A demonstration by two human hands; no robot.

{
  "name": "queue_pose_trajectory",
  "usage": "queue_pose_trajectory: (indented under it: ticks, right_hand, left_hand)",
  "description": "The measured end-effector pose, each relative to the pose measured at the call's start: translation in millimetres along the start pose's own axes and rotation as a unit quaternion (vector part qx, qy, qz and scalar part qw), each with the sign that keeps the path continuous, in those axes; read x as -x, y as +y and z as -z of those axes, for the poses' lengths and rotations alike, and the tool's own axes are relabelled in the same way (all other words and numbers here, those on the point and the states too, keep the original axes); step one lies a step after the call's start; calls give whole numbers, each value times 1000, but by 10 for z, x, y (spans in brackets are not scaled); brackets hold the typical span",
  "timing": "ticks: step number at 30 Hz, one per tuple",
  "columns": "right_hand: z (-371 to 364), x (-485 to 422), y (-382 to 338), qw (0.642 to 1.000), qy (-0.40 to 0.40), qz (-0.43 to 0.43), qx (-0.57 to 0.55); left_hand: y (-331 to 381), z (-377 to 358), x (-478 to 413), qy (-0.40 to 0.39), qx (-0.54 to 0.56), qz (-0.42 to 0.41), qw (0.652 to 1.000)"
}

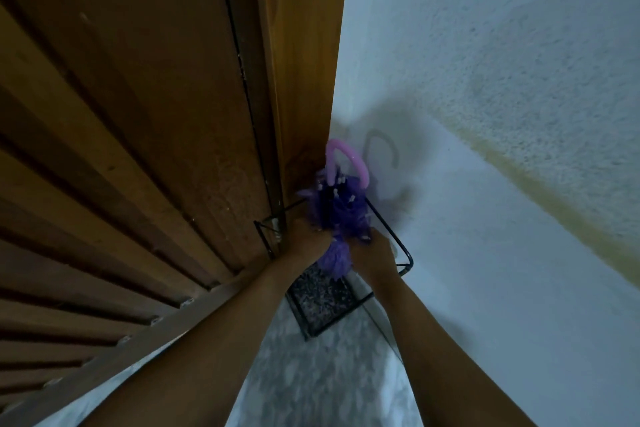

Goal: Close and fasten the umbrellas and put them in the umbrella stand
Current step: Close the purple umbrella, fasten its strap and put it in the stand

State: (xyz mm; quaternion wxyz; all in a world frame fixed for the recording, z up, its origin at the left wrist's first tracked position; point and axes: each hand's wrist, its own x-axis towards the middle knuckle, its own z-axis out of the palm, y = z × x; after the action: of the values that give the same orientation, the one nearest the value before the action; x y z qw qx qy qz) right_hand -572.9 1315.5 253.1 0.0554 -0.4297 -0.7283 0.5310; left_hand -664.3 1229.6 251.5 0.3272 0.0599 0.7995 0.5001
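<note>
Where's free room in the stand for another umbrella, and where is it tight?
The umbrella stand looks bare in its near half: the speckled base shows there, between the front rail and the purple umbrella. The far corner, by the wooden door and wall, is crowded: umbrella, left hand, right hand.

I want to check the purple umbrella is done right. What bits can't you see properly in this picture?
Head view only:
- Fastening strap of the purple umbrella: not visible; the canopy is blurred and bunched, so fastened or not is unclear.
- Umbrella tip: hidden by the left hand and right hand.
- Fingers of both hands: blurred against the fabric, grip unclear.
- Umbrella stand: far side hidden behind the umbrella.
</note>
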Motion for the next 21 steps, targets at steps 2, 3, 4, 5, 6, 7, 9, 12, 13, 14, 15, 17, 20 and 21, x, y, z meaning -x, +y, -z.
queue_pose_trajectory:
  ticks: [2,3,4,5,6,7,9,12,13,14,15,17,20,21]
  right_hand:
    - [9,-19,4,999,-13,-16,24]
    - [14,-23,-9,999,-19,-18,42]
    - [17,-21,-40,998,-24,-18,62]
    - [15,-21,-58,997,-29,-14,76]
    - [10,-12,-72,996,-37,-11,86]
    - [0,-2,-76,995,-45,-9,91]
    - [-10,40,-93,995,-51,-11,81]
    - [-38,79,-99,996,-53,-15,72]
    - [-48,84,-89,995,-57,-10,86]
    - [-56,87,-81,994,-59,-3,96]
    - [-58,90,-73,994,-58,0,95]
    - [-29,104,-71,995,-58,-3,82]
    - [30,108,-57,996,-50,12,67]
    - [41,121,-53,998,-33,15,51]
  left_hand:
    - [25,-13,-1,10,19,-27,999]
    - [46,2,18,16,-1,-48,999]
    - [58,24,44,26,-34,-69,997]
    - [61,54,69,35,-56,-85,994]
    - [65,79,89,38,-65,-100,992]
    - [59,95,95,41,-69,-109,991]
    - [52,123,111,43,-90,-106,989]
    - [75,143,117,44,-90,-108,989]
    - [84,139,127,44,-86,-107,990]
    - [92,131,141,45,-85,-107,990]
    - [90,118,140,44,-82,-104,990]
    - [119,90,147,42,-78,-100,991]
    - [106,57,85,9,-29,-84,996]
    - [90,51,76,-1,-18,-74,997]
